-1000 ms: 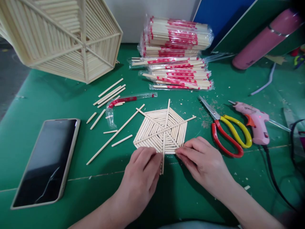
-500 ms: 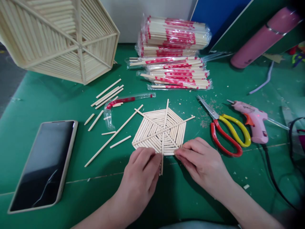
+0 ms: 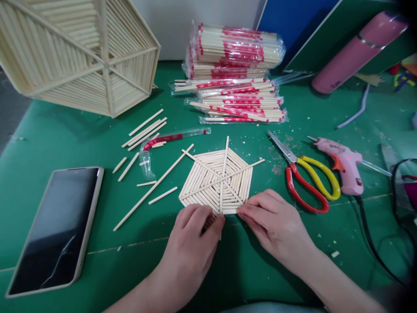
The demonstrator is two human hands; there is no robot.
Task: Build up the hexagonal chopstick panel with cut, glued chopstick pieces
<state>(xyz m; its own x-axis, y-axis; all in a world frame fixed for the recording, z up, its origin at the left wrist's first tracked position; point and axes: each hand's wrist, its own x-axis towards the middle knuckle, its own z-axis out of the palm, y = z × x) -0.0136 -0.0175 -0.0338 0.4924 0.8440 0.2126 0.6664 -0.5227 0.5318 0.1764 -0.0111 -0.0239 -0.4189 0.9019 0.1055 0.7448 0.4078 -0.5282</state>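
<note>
A flat hexagonal panel of chopsticks [image 3: 202, 178], rows of sticks laid in rings with three longer sticks crossing at the middle, lies on the green table between my hands. At its near edge my left hand [image 3: 193, 243] is closed, fingers curled and thumb pressed by the lower end of the upright crossing stick; that end is hidden. My right hand [image 3: 272, 219] pinches the near right corner of the panel between thumb and fingertips. Left of the panel lie a long loose chopstick [image 3: 153, 188] and several cut pieces [image 3: 163, 195].
Scissors [image 3: 306, 174] and a pink glue gun [image 3: 345, 165] with a black cord lie at right. A phone [image 3: 57, 230] is at left. Wrapped chopsticks [image 3: 241, 48], a pink bottle [image 3: 358, 52] and a large stick-built hexagon [image 3: 107, 69] stand behind. A torn wrapper [image 3: 176, 137] lies nearby.
My left thumb has shifted right, over the lower end of the upright stick, which showed before. My right hand keeps its pinch at the corner. The whole view has slid slightly.
</note>
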